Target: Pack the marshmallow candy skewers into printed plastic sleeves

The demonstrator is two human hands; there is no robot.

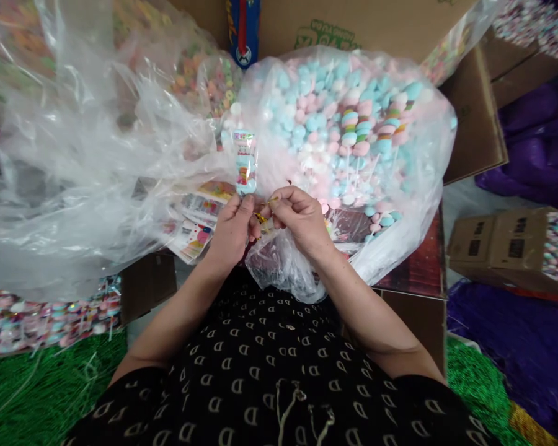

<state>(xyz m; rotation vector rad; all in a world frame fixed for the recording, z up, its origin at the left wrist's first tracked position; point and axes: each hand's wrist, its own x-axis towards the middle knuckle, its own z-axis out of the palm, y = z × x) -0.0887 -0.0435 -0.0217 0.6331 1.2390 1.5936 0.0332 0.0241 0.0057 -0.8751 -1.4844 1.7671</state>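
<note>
My left hand (pixel 234 230) is closed around the lower end of a small clear printed packet (pixel 245 164), which stands upright above the thumb with pastel marshmallows showing inside. Between the thumb and fingers of my right hand (pixel 301 218) is a thin gold twist tie (pixel 261 218), pinched close beside the packet's gathered end. Just beyond my right hand lies a big clear bag of pink, blue and white marshmallows (pixel 302 124). Several marshmallow skewers (pixel 356 124) on white sticks rest on top of that heap.
A large clear plastic bag (pixel 97 167) with ring-shaped candies fills the left side. Flat printed wrappers (pixel 193 223) lie left of my hands. Cardboard boxes (pixel 497 241) stand at right, near purple wrapping (pixel 516 347). Green tinsel (pixel 51 396) covers the lower left.
</note>
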